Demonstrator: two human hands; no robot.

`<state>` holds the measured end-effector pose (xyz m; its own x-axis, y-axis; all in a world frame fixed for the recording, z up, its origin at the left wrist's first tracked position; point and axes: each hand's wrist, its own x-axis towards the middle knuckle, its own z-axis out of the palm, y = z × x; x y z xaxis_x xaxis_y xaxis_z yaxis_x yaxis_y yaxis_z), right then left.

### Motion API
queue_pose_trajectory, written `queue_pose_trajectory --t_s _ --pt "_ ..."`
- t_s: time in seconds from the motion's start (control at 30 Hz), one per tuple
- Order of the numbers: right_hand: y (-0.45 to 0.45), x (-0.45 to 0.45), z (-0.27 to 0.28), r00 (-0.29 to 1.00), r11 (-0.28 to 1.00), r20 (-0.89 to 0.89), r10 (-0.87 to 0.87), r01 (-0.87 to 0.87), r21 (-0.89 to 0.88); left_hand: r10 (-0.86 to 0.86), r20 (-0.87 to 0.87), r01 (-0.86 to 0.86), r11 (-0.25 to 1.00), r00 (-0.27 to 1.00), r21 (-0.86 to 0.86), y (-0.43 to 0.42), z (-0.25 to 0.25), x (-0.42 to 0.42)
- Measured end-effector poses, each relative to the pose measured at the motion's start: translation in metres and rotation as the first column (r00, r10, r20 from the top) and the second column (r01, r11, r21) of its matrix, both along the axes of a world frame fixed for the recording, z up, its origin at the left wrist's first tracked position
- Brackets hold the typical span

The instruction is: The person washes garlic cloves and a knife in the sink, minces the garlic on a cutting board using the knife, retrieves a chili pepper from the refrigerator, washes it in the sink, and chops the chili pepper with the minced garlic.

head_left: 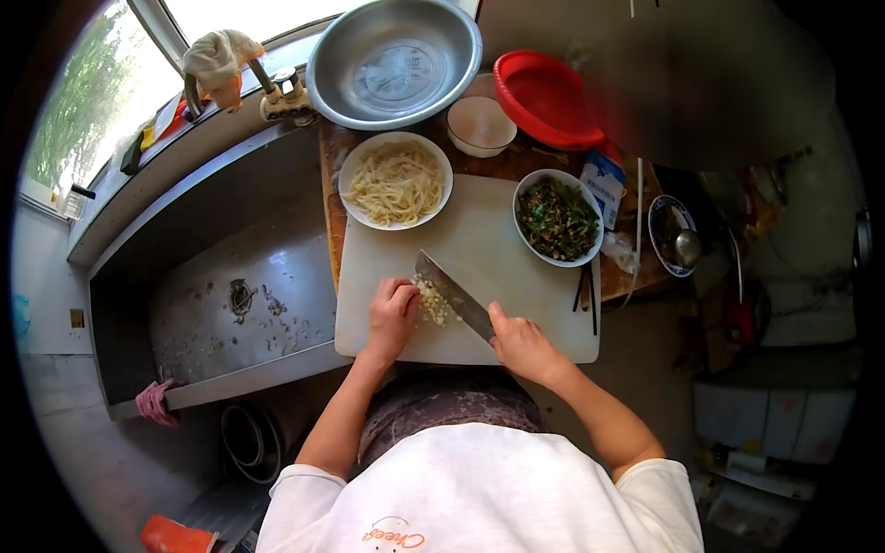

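My right hand is wrapped round the handle of a wide kitchen knife, whose blade slants up and left over a white cutting board. Small pale chopped pieces lie under and beside the blade, on its left side. Close to them, my left hand has its fingers curled together near the blade; whether they hold a piece is hidden. Behind the blade, a white bowl of pale strips sits at the board's back left. A bowl of chopped greens stands at its right.
A steel sink is at the left, with scraps near its drain. Behind the board are a large metal basin, a small white bowl and a red basin. Dark chopsticks lie at the board's right edge, and a dish with a spoon stands beyond.
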<state>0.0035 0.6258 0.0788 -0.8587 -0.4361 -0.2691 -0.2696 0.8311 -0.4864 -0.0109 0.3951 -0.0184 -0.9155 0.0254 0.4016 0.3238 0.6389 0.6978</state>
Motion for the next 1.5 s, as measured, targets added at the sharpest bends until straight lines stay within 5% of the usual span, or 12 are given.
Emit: queue_pose_trajectory --t_s 0.1,0.3,0.5,0.6,0.7,0.8,0.93,1.5 --pt "0.000 -0.001 0.012 0.999 0.999 0.020 0.033 -0.033 -0.037 0.065 0.103 -0.076 0.991 0.993 0.108 -0.005 -0.001 0.009" --pt "-0.007 0.005 -0.001 0.999 0.999 0.041 0.024 -0.023 -0.030 -0.016 0.099 0.028 0.992 0.995 -0.126 -0.013 0.020 0.024" --pt "0.000 -0.009 0.013 0.999 0.999 -0.015 0.046 -0.046 -0.019 -0.030 0.075 0.034 0.998 0.997 -0.057 -0.010 0.000 0.021" --pt "0.002 -0.013 -0.005 0.998 1.000 -0.053 0.021 -0.022 -0.015 0.131 0.113 -0.130 0.991 0.985 -0.008 0.002 0.004 0.010" --pt "0.002 -0.013 -0.005 0.998 0.999 -0.044 0.035 -0.035 0.015 0.226 0.088 -0.209 0.963 0.970 -0.172 0.001 0.016 -0.003" --pt "0.003 -0.019 0.011 0.999 0.999 -0.015 0.047 -0.046 0.016 0.051 0.231 -0.050 0.999 0.972 -0.010 0.004 0.007 -0.006" --pt "0.010 -0.011 0.002 0.998 0.998 -0.051 0.030 -0.027 0.062 -0.147 0.040 0.150 0.984 0.988 -0.098 0.018 0.022 0.002" --pt "0.002 -0.006 0.013 1.000 0.999 -0.010 0.024 -0.024 -0.035 0.028 -0.019 -0.029 1.000 0.999 -0.007 0.001 0.006 -0.003"
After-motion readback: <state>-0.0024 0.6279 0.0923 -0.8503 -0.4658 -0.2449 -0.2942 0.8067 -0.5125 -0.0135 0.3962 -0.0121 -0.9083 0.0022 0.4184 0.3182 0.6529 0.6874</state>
